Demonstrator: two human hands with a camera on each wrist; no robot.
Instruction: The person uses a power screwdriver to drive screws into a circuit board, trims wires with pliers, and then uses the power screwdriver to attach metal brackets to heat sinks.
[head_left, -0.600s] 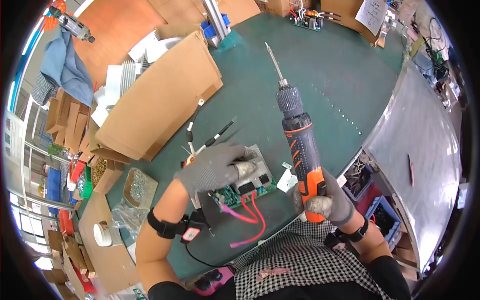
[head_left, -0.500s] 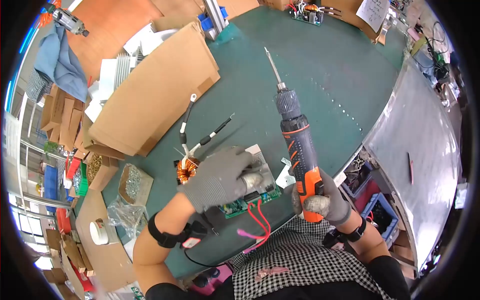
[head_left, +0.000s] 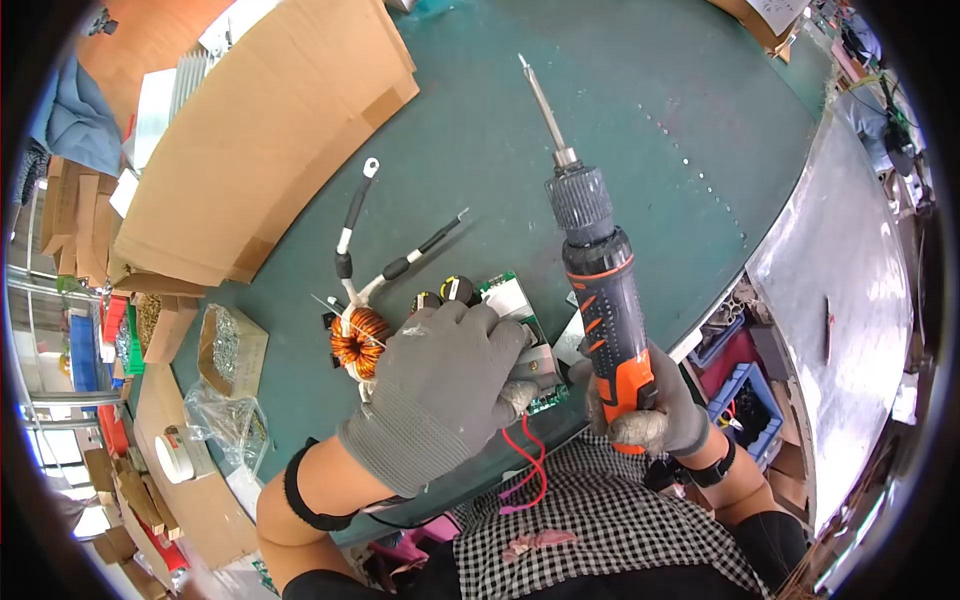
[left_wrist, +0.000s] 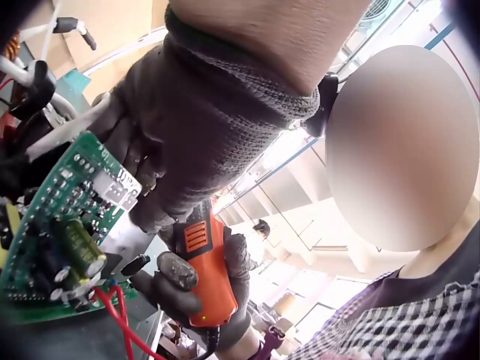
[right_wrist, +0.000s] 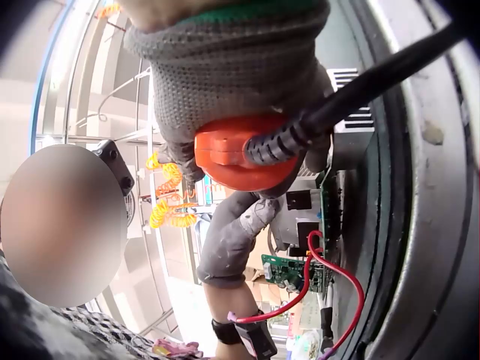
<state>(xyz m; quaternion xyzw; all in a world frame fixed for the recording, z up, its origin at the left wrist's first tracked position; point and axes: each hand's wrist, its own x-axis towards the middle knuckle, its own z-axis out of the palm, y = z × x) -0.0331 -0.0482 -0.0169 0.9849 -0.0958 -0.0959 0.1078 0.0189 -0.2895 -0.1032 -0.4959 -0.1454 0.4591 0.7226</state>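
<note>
In the head view my gloved left hand (head_left: 440, 375) lies over a green circuit board (head_left: 548, 402), thumb and fingers gripping it around its metal plate (head_left: 540, 365). The palm hides much of the board. A copper-wound coil (head_left: 360, 340) with white and black leads sits just left of that hand. Red wires (head_left: 540, 470) hang from the board's near edge. My gloved right hand (head_left: 660, 410) holds an orange and black electric screwdriver (head_left: 605, 290) by its handle, bit pointing up and away. In the right wrist view a black cord (right_wrist: 360, 94) leaves the handle's end.
A large cardboard box (head_left: 270, 140) stands at the left of the green table (head_left: 480, 130). Nearer lie a small box of screws (head_left: 225, 350), a plastic bag (head_left: 235, 425) and a white tub (head_left: 175, 455). A blue bin (head_left: 750, 410) sits below the table's right edge.
The head view has tilted down and closer. My left hand has turned over the board, and black capacitors now show beyond its fingers. The right hand keeps the screwdriver in the same grip.
</note>
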